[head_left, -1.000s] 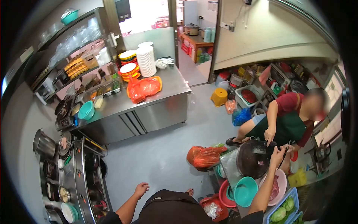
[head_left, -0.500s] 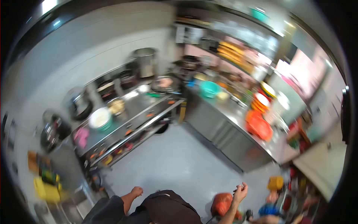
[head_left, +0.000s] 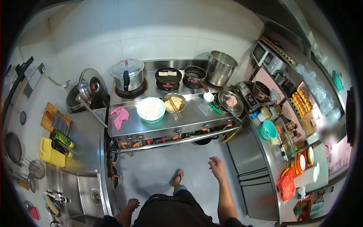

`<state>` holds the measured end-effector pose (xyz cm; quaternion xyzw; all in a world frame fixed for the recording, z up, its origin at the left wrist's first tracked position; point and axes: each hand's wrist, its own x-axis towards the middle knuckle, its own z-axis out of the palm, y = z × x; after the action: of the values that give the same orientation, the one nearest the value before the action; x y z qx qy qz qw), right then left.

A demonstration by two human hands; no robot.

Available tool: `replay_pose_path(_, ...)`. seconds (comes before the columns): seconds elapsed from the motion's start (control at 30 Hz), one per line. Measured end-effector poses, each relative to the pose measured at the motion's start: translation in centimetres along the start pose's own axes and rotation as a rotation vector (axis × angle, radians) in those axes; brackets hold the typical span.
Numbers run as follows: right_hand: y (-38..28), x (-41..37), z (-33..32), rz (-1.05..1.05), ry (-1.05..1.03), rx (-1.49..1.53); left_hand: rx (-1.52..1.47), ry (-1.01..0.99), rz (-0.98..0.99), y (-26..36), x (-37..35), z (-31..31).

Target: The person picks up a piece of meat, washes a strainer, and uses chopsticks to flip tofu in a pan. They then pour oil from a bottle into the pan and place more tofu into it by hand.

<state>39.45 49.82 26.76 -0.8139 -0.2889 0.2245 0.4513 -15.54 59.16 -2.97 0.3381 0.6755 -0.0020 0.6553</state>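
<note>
My left hand hangs low near the sink, empty, with loosely bent fingers. Over the floor, nearer the stove, my right hand is empty, its fingers partly bent and apart. The steel stove counter is ahead of both hands and touched by neither. On it are a white bowl in a green one, a steel bowl of pale yellow food with chopsticks, and a pink cloth. Behind them, a black pan holds pale pieces beside an empty-looking pan.
A sink and yellow jug are at the left. Along the back stand a pressure cooker and tall pot. The right counter bears a green basin, stacked cups and a red bag.
The view has turned left to face the stove, and the stove is nearer. My right hand now shows above the floor, farther from the red bag on the floor, which has left view.
</note>
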Motion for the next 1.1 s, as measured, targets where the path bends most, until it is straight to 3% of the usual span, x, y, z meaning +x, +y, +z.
replay_pose_path(0.17,1.0,17.5,9.3,-0.142,-0.183,-0.109,-0.127,0.081,0.031,4.0,0.4,2.5)
replay_pose_path(0.23,-0.8,24.2,12.9,-0.119,-0.175,-0.023,-0.202,0.094,0.040,7.2,0.3,4.1)
replay_pose_path(0.27,1.5,28.4,16.0,-0.116,-0.109,-0.020,-0.237,0.105,0.044,8.8,-0.1,4.5)
replay_pose_path(0.3,-0.9,29.9,16.9,-0.069,-0.082,-0.043,-0.268,0.117,0.048,10.0,-0.1,4.6)
replay_pose_path(0.4,0.6,38.0,23.6,0.027,-0.064,-0.176,-0.352,0.144,0.090,15.4,1.3,4.5)
replay_pose_path(0.43,-0.1,39.2,24.0,0.186,-0.234,-0.152,-0.387,0.181,0.158,17.1,1.5,4.6)
replay_pose_path(0.53,0.7,41.1,26.2,0.615,-0.463,0.202,-0.472,0.257,0.278,23.3,-0.3,6.6)
replay_pose_path(0.57,-0.8,40.9,26.0,0.599,-0.411,0.204,-0.478,0.263,0.271,24.8,-0.2,7.0)
replay_pose_path(0.67,-0.3,42.5,25.3,0.201,-0.312,-0.056,-0.483,0.241,0.182,26.1,1.2,8.4)
replay_pose_path(0.7,0.9,43.4,25.6,-0.028,-0.209,-0.014,-0.469,0.225,0.136,25.6,1.1,8.5)
replay_pose_path(0.73,1.9,44.3,25.6,-0.103,-0.143,-0.038,-0.440,0.181,0.114,25.6,1.2,8.6)
replay_pose_path(0.77,0.6,45.5,25.5,-0.187,-0.068,-0.058,-0.126,0.145,0.415,22.0,3.8,7.5)
replay_pose_path(0.8,-0.7,46.8,25.4,-0.278,0.010,-0.080,-0.088,0.144,0.429,21.1,5.5,7.0)
replay_pose_path(0.83,-1.5,48.2,25.5,-0.283,0.024,-0.030,-0.050,0.143,0.443,20.3,7.0,6.6)
replay_pose_path(0.9,-2.7,50.0,26.2,-0.287,0.041,0.072,-0.512,0.189,-0.125,22.1,6.7,6.1)
replay_pose_path(1.0,-8.4,49.0,25.3,-0.141,0.064,0.190,-0.592,0.269,-0.115,23.8,7.6,5.0)
replay_pose_path(1.1,-7.6,50.0,27.5,-0.099,0.090,0.342,-0.505,0.286,0.039,26.3,7.1,5.2)
